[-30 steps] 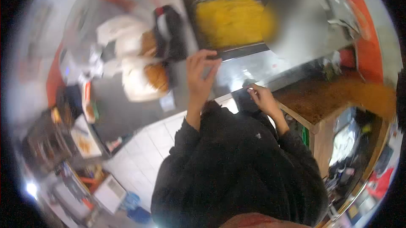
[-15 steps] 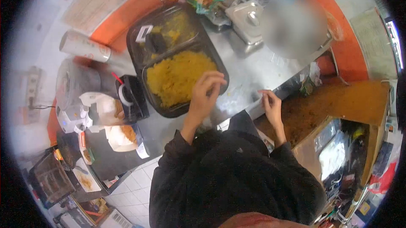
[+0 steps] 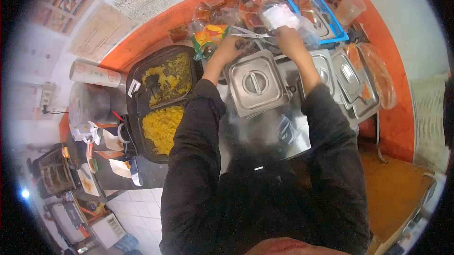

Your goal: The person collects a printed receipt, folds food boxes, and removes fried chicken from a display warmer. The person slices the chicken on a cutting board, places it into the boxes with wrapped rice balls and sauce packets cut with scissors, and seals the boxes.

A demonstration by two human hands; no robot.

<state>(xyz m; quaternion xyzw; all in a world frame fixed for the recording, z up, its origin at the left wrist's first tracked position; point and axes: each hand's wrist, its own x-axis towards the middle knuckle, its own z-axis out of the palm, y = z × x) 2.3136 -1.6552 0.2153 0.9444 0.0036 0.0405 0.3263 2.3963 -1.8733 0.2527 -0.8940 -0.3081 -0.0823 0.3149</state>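
My right hand reaches to the back of the counter, its fingers closed at the handle end of a pair of scissors. The blades point left and stand apart. Under the blade tips my left hand has its fingers curled beside a dark item whose kind I cannot tell. A yellow and green packet lies just left of that hand. Between my forearms sits a lidded steel container. At left is a black two-part tray with yellow rice, partly hidden by my left sleeve.
A blue basket and several plastic bags line the back wall. More steel lids stand at right. A clear wrapper lies on the steel counter. Paper food boxes are at left.
Both hands have moved from the counter's front to its back, and the right has taken hold of the scissors. The view has shifted, showing more of the back wall and steel containers.
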